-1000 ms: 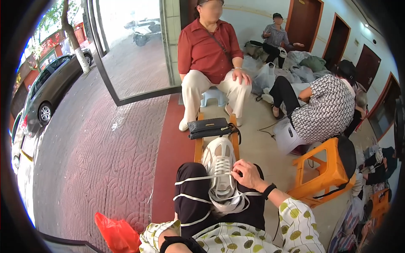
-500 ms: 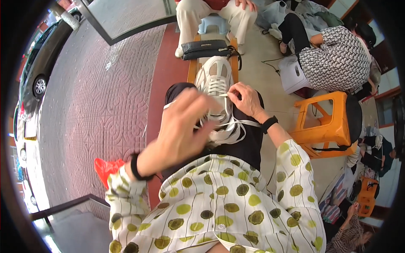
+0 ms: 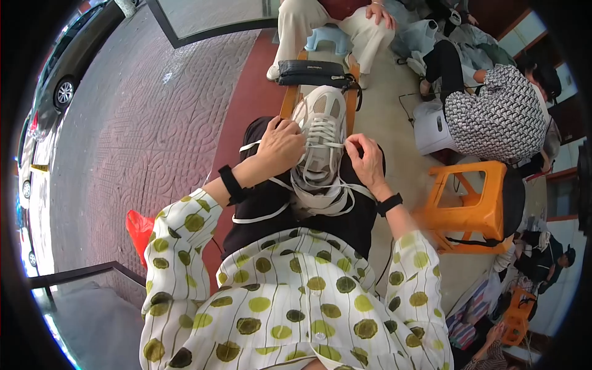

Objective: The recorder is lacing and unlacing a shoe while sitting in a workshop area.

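Observation:
A white and beige sneaker (image 3: pixel 319 160) rests between my dark-trousered knees, its toe pointing away from me. A white shoelace (image 3: pixel 321 131) crosses its upper part in rows, and long loose ends trail over my thighs. At the shoe's left edge, my left hand (image 3: pixel 280 145) is closed with curled fingers on the lace; its fingertips are partly hidden. To the right of the shoe, my right hand (image 3: pixel 367 163) pinches the lace between thumb and forefinger. One strand runs across the shoe between the two hands.
Ahead lies a black zip pouch (image 3: pixel 311 73) on a wooden bench (image 3: pixel 288 102), before a seated person. An orange stool (image 3: pixel 472 209) stands at right, near another seated person (image 3: pixel 496 111). A red plastic bag (image 3: pixel 139 229) is at left, by the paving.
My left hand, blurred above the shoe before, has come down to its left edge with fingers curled. My right hand stays beside the shoe, pinching lace. The whole view has shifted slightly.

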Tool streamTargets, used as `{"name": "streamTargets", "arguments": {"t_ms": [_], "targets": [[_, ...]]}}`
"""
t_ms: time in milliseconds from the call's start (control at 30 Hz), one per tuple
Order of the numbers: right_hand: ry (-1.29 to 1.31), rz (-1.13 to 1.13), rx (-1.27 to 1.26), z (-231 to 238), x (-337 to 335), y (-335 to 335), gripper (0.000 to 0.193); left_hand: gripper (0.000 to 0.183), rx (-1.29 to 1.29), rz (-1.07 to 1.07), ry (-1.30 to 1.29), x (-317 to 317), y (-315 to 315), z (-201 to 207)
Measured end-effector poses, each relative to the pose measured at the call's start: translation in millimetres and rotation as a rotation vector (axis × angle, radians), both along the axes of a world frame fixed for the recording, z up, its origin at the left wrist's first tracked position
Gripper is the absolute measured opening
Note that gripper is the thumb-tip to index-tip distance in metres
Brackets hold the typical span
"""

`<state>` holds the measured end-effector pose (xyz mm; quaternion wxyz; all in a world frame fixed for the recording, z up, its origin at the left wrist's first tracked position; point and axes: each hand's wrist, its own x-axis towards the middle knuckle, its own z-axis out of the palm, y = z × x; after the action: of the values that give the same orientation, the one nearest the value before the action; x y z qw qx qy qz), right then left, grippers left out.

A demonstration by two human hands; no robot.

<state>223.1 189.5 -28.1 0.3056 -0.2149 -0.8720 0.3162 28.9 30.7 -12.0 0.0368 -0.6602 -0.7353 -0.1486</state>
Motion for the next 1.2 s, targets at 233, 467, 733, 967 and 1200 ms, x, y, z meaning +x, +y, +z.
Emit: {"name": "streamTargets", "arguments": {"t_ms": [233, 467, 733, 967, 1200], "targets": [[-0.038, 0.19, 0.016, 25.7, -8.4, -2.5, 0.012, 0.011, 0.195, 0.06, -0.586, -38.9, -24.9, 15.3], [-0.362, 0.586, -0.026, 40.3, -25.4, -27.2, 0.023, 0.018, 0.151, -0.145, -0.557, -43.9, -35.3, 11.4], [-0.686, 0.713, 0.312, 0.5, -38.4, -50.7, 0.012, 0.016, 0.338, -0.156, -0.636, -25.4, -44.2, 6.9], [-0.405, 0.587, 0.08, 48.5, -17.0, -6.7, 0.019, 0.018, 0.328, -0.137, -0.639, -36.1, -38.2, 3.2], [-0.51, 0.317, 0.293, 85.4, 75.8, 32.9, 0.011, 0.013, 0.276, -0.048, -0.643, -33.7, -45.0, -2.4]]}}
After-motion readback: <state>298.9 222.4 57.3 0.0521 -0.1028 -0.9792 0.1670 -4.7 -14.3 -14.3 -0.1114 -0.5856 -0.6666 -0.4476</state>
